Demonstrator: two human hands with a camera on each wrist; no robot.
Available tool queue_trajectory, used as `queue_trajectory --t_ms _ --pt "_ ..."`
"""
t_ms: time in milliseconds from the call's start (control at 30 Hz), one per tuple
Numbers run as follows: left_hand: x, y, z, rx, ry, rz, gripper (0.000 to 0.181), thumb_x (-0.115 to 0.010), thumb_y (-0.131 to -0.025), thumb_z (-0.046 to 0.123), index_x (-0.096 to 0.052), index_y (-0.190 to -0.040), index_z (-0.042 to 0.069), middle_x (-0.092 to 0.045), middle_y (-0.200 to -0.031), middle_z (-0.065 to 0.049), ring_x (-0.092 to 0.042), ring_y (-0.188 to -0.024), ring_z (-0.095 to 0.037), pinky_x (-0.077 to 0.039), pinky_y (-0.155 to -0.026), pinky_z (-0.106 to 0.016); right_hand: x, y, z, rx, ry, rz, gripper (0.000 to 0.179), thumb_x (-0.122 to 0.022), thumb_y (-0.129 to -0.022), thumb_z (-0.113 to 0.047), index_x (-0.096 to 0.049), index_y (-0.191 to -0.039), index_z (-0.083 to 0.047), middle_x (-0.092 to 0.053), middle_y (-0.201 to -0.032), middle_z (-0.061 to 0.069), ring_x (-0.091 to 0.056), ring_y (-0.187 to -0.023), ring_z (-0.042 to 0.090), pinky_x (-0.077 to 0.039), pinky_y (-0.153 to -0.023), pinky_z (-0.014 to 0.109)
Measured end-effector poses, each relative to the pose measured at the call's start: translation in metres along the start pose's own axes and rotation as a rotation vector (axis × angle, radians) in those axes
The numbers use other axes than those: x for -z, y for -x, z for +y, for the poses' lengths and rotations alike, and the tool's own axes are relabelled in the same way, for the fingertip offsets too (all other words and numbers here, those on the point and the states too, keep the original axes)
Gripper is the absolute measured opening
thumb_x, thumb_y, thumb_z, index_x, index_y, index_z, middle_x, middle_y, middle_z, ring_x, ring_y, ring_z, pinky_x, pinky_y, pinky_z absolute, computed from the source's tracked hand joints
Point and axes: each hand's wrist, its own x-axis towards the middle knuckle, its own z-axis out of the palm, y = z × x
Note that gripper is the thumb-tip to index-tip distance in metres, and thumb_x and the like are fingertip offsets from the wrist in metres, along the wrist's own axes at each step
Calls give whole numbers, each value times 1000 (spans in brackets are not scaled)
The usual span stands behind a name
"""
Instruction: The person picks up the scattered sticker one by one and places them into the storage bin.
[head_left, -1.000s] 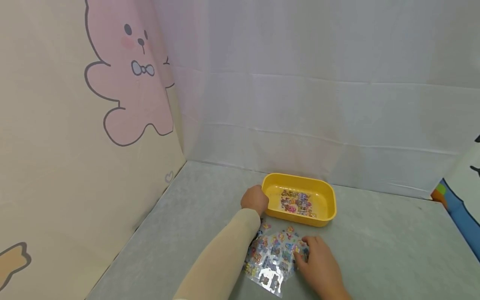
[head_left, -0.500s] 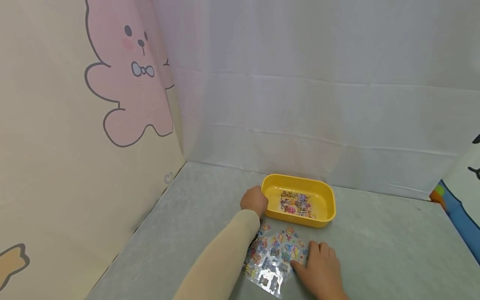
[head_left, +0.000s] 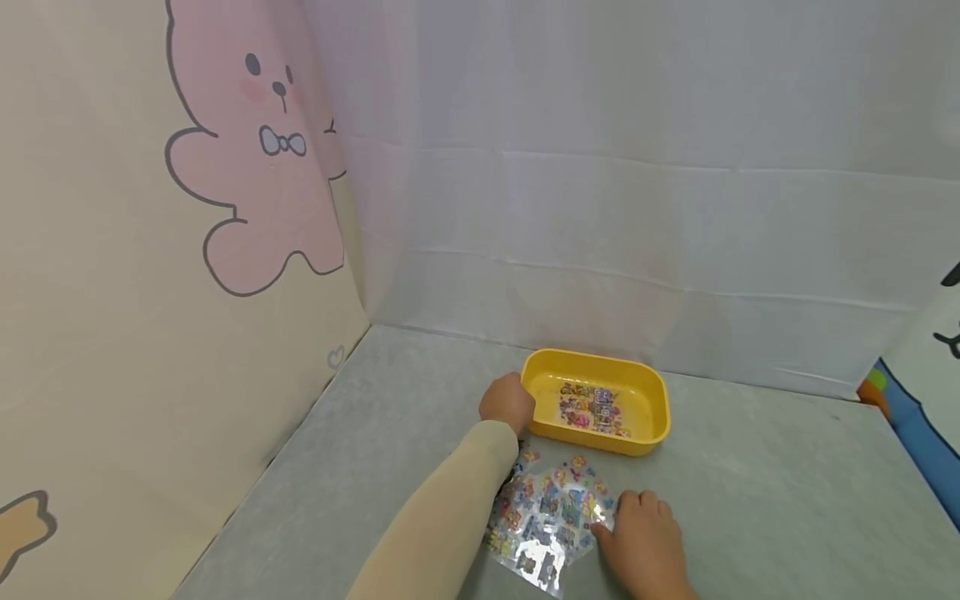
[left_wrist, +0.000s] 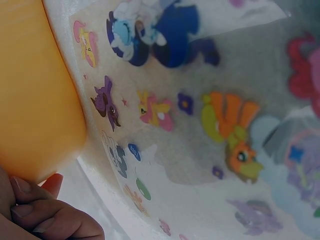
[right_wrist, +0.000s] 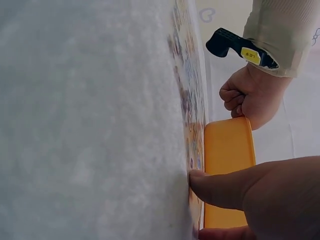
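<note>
Pale fabric, smooth but for horizontal creases, forms the curtain (head_left: 600,208) behind a matte, faintly mottled grey desk (head_left: 780,492). The left grip (head_left: 507,402) is curled and holds the end wall of a tray (head_left: 651,385) — yellow, glossy, shallow, round-cornered — which extends to that grip's right. A small printed sheet (head_left: 592,410) lies inside. The right grip (head_left: 643,533) is spread, thumb touching a sticker sheet (head_left: 551,504) that lies on the desk between this grip and the beige sleeve (head_left: 442,508). Thin, clear and shiny, it carries cartoon ponies in purple, blue, orange and pink — white glare washes over its near corner.
</note>
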Motion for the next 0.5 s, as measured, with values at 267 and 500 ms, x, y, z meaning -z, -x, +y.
queue_trajectory --t_ms 267,500 --pt "0 1 0 1 2 0 18 -66 -99 14 -71 -113 4 -69 -92 -5 -60 -76 -18 -57 -80 -41 2 -3 -1 -13 -38 4 49 -86 -82 -32 -60 -96 8 -53 -88 16 -54 -86 34 -48 -78 53" --pt "0 0 0 -3 12 -2 19 -67 -99 14 -71 -114 4 -70 -92 -5 -61 -77 -18 -57 -80 -41 1 -9 1 -26 -88 9 47 -87 -79 -27 -61 -96 8 -56 -85 16 -58 -81 34 -50 -74 54"
